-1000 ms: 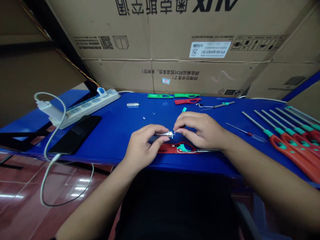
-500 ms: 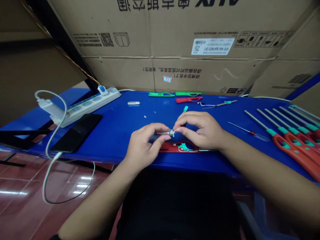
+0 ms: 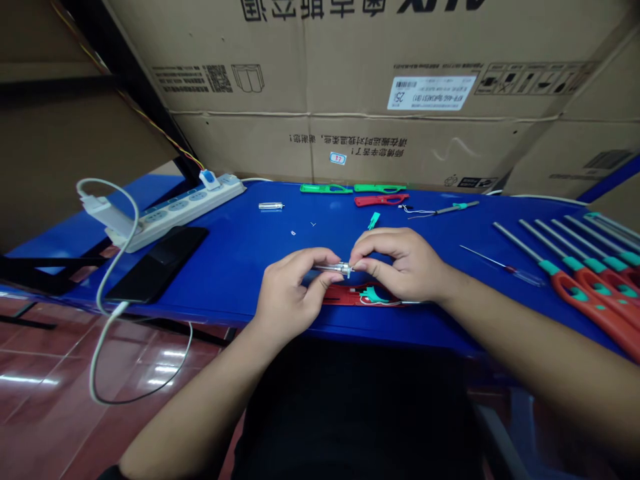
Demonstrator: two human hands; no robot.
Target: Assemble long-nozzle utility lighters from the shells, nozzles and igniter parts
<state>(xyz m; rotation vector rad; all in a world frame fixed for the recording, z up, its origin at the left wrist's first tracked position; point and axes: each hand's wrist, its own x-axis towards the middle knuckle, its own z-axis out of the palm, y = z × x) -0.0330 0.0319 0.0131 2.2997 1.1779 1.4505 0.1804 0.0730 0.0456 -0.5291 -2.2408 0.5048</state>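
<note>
Cylinder [image 3: 331,268], clear, is held alongside red casing [image 3: 343,295], long axis roughly parallel, fitted end pointing right; left hand [image 3: 291,288] grips its body, right hand [image 3: 407,263] pinches that end.

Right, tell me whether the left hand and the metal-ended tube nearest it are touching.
Touching. The head view shows the left hand pinching the metal-ended tube between thumb and fingers, above the blue tabletop.

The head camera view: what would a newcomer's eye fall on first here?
Probably the large cardboard box with upside-down print, standing behind the blue table. Next, at the table's right side, the row of red-handled metal rods. At the centre, the left hand holds a small shiny cylinder, the right hand at its end.
</note>
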